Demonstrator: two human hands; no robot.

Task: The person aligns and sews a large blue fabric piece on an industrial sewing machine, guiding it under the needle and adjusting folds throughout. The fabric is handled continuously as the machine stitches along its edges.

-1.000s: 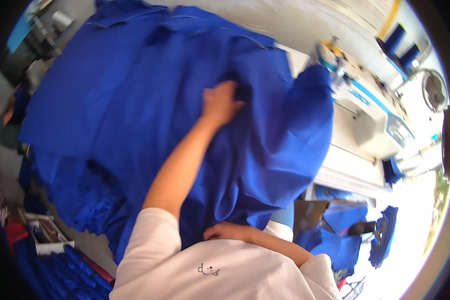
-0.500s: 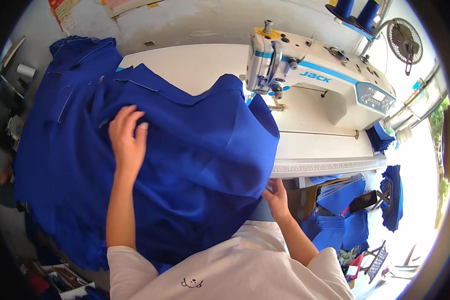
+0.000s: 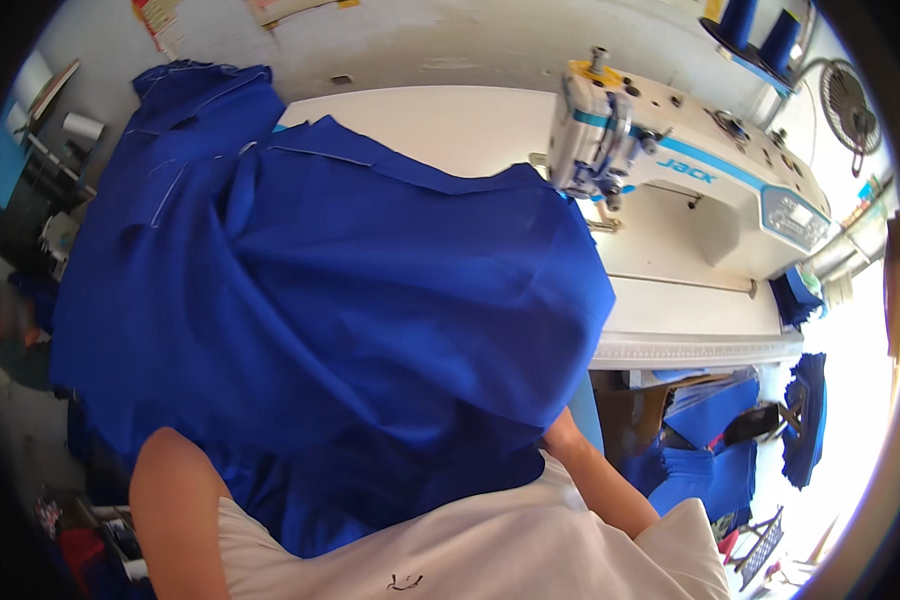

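Observation:
A large draped pile of royal-blue fabric (image 3: pixel 340 290), with pale-edged panels along its top, covers the left of the white sewing table (image 3: pixel 400 120) and hangs over its front toward my body. My right hand (image 3: pixel 555 430) is at the fabric's lower right edge, its fingers hidden under the folds. My left arm is bent at the lower left beside the fabric; that hand is out of sight. Just right of the cloth stands a white and blue sewing machine (image 3: pixel 690 170), the fabric's edge close to its needle area.
Thread cones (image 3: pixel 775 40) and a small fan (image 3: pixel 850 115) are at upper right. Stacked blue pieces (image 3: pixel 710 470) lie below the table at right, more (image 3: pixel 805 420) hang beside them. A co-worker (image 3: pixel 15 335) is at far left. A box of items sits at lower left.
The fabric has been pulled down and right, uncovering the table and machine. My left hand has left the top of the cloth and gone out of sight; my right hand is now more hidden.

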